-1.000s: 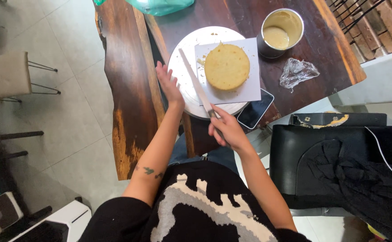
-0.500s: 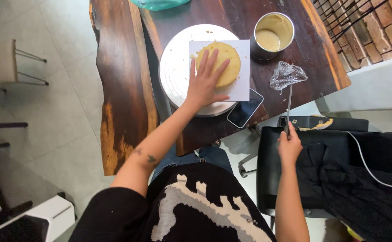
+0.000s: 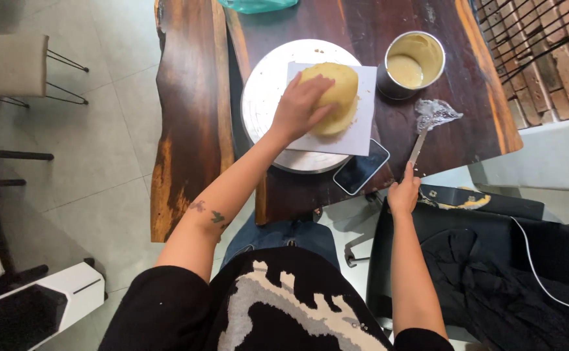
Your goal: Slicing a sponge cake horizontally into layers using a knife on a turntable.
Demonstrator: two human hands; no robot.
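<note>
A round yellow cake layer (image 3: 338, 97) lies on a white paper square (image 3: 361, 133) atop a white round turntable (image 3: 265, 91) on the dark wooden table (image 3: 193, 97). My left hand (image 3: 299, 107) grips the top slice of the cake at its left side and tilts it up. My right hand (image 3: 403, 195) is at the table's near edge, holding the handle of a long knife (image 3: 420, 144) whose blade rests toward a crumpled clear plastic wrap (image 3: 435, 114).
A metal pot of pale batter (image 3: 413, 62) stands right of the turntable. A dark phone (image 3: 361, 167) lies at the table's near edge. A black chair with dark cloth (image 3: 492, 260) is to my right, a brick wall (image 3: 551, 52) beyond, a stool (image 3: 8, 65) at left.
My right hand took the knife away from the cake to the table's right side. My left hand moved onto the cake and now lifts its top layer.
</note>
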